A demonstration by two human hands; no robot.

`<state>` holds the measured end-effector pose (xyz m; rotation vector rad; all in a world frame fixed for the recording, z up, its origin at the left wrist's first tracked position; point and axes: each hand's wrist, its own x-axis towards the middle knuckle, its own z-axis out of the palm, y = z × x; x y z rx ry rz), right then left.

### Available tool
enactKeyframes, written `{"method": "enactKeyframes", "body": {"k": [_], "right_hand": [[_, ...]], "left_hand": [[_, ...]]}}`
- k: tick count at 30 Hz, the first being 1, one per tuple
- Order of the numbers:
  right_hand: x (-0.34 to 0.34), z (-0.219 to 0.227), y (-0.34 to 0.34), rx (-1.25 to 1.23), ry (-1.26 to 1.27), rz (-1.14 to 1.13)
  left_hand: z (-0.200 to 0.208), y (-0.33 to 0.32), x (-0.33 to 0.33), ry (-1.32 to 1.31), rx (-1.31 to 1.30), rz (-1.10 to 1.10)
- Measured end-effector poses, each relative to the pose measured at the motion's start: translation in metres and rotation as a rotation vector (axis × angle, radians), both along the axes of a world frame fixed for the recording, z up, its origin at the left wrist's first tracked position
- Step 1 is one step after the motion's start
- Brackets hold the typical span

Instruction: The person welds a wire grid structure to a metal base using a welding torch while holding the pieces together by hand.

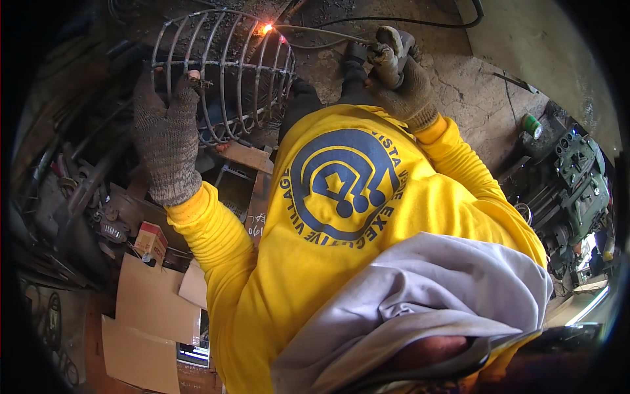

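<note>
A curved metal cage (pixel 230 64) of thin welded bars is at the upper left. My left hand (pixel 167 134), in a brown knitted glove, grips its near left edge, with the thumb and fingers around a bar. My right hand (pixel 408 95), gloved too, is closed around a welding electrode holder (pixel 388 65), worn and grey. From the holder a thin welding rod (pixel 321 30) points left to the cage's far bars. At the rod's tip a bright orange arc (pixel 265 29) glows on a bar joint, and a smaller red-hot spot shows just right of it.
A black cable (pixel 420 25) runs over the dirty concrete floor (pixel 459 82). Flattened cardboard (pixel 157 295) and a small red box (pixel 151 241) lie at lower left, beside dark scrap metal. On the right are a green can (pixel 532 127) and a dark green machine (pixel 581 174).
</note>
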<state>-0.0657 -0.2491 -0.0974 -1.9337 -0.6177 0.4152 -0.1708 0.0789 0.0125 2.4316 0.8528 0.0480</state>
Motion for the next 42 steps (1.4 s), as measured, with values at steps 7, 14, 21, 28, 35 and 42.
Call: {"method": "enactKeyframes", "body": {"k": [7, 14, 21, 28, 35, 42], "right_hand": [[0.011, 0.007, 0.006, -0.06, -0.318, 0.184], [0.015, 0.012, 0.009, -0.078, -0.589, 0.264], [0.017, 0.012, 0.013, -0.035, -0.626, 0.268], [0.003, 0.0, 0.006, 0.034, -0.232, 0.052], [-0.003, -0.003, 0.005, 0.093, -0.089, 0.013], [-0.001, -0.012, -0.007, 0.019, -0.116, 0.04]], "left_hand": [[-0.003, 0.003, -0.002, 0.119, 0.244, -0.125], [-0.011, 0.016, -0.011, -0.066, 0.629, -0.347], [-0.017, 0.027, -0.016, -0.034, 0.94, -0.45], [-0.025, 0.022, -0.022, 0.076, 0.935, -0.489], [-0.002, 0.008, 0.001, -0.051, 0.001, -0.078], [-0.014, 0.016, 0.006, 0.005, -0.098, -0.031]]}}
